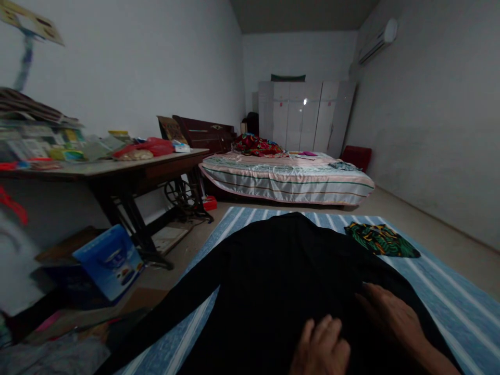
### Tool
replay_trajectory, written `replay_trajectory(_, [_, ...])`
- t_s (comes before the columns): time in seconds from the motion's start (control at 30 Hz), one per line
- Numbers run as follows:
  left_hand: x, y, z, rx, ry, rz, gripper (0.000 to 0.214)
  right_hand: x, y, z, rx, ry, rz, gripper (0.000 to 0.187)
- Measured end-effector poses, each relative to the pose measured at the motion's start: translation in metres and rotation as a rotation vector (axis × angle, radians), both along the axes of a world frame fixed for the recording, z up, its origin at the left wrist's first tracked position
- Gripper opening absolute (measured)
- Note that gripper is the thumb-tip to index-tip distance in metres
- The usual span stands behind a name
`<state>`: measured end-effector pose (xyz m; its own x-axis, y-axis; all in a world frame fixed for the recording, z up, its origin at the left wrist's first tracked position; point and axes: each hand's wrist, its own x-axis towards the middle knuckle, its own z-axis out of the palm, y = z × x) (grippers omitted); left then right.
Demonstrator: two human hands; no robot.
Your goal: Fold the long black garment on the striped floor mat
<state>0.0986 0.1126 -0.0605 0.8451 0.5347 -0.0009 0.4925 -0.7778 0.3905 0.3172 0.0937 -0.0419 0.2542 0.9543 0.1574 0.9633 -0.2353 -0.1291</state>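
Black long-sleeved garment (273,271) spread on the blue striped mat (449,291), left hand (321,348) and right hand (390,317) pressing it with fingers released; soft, light, limp cloth, probably best pinched at hem or shoulders.

My left grip (322,348) lies palm down, fingers loosely bent; my right grip (390,317) lies flat just beside it, fingers stretched forward.
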Motion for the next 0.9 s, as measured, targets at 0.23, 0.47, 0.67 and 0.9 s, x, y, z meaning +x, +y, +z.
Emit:
replay_trajectory(0.23, [-0.03,0.098,0.056,0.096,0.078,0.398,0.054,-0.011,0.093,-0.015,0.147,0.029,0.223,0.046])
replay_trajectory(0.47, [-0.056,0.135,0.036,0.088,0.246,0.551,0.063,0.032,0.104,-0.084,0.073,-0.158,-0.012,0.055])
replay_trajectory(0.67, [-0.06,0.137,0.035,0.073,0.287,0.531,0.062,0.018,0.119,-0.061,0.101,-0.163,-0.071,0.051])
replay_trajectory(0.9, [-0.001,0.161,0.043,0.099,0.128,0.387,0.054,0.004,0.198,-0.008,0.054,-0.08,0.07,0.036])
